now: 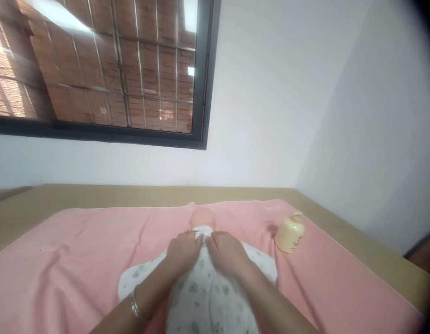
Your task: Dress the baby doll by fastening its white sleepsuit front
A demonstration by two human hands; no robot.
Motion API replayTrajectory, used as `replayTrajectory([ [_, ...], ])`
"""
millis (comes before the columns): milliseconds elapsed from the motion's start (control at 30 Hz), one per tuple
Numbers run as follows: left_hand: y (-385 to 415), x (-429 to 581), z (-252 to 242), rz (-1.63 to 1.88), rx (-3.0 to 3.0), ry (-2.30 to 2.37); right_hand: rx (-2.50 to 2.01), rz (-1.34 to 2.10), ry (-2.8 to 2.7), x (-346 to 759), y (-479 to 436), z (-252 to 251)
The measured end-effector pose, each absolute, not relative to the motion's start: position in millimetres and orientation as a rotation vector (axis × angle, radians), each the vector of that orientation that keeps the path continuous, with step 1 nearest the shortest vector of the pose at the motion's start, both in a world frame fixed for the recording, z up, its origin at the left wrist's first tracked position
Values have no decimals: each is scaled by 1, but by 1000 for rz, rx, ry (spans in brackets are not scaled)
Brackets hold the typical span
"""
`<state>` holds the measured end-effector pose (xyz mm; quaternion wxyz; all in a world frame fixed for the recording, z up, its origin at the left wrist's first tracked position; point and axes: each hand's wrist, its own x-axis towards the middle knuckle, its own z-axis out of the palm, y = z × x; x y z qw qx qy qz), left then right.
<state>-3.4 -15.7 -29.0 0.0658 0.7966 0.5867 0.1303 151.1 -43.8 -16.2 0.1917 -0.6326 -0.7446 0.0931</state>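
Observation:
A baby doll (202, 217) lies on its back on a pink towel (79, 250), head away from me, dressed in a white garment (204, 297) with small green prints. My left hand (183, 253) and my right hand (227, 253) rest side by side on the doll's chest just below its neck. Both hands have their fingers curled and pinched on the garment's collar. A silver bracelet (134, 307) sits on my left wrist.
A cream-yellow lotion bottle (289, 233) lies on the towel to the right of the doll. The towel covers a beige table (96, 197) set in a corner of white walls. A dark-framed window (107, 69) faces a brick wall.

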Motion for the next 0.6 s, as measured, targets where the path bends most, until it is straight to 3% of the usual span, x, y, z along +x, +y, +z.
replayTrajectory([
  [233, -31, 8, -24, 365, 2669, 1880, -1891, 439, -2048, 160, -28, -23],
  [467, -13, -4, -26, 455, 2342, 1713, -1762, 207, -2109, 148, -46, -17],
  [600, -16, 1, -27, 427, 2593, 1689, -1859, 342, -2097, 156, -32, -23],
])
